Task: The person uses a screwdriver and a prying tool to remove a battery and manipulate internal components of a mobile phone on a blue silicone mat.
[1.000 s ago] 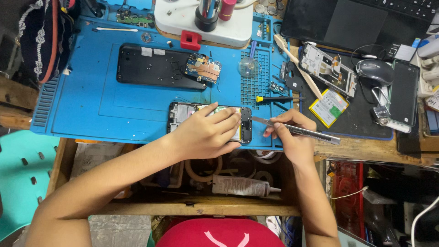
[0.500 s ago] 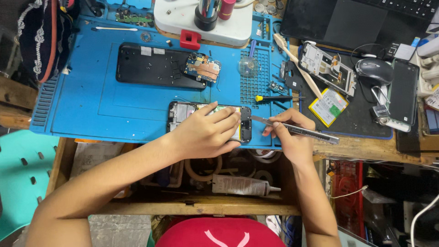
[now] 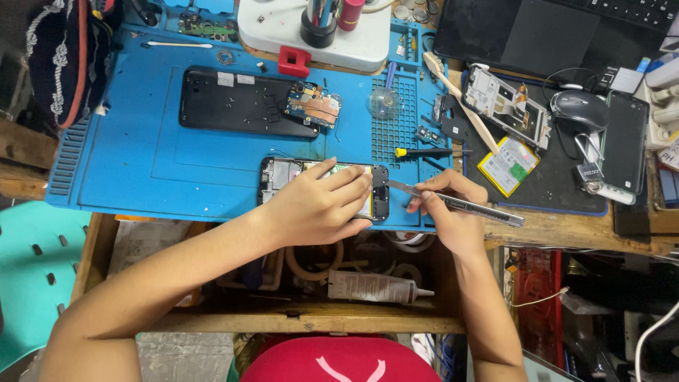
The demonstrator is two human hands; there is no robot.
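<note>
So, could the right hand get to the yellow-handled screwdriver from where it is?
Probably yes. The screwdriver lies bare on the blue mat just beyond the right hand, nothing between them, though that hand's grip is taken by tweezers.
</note>
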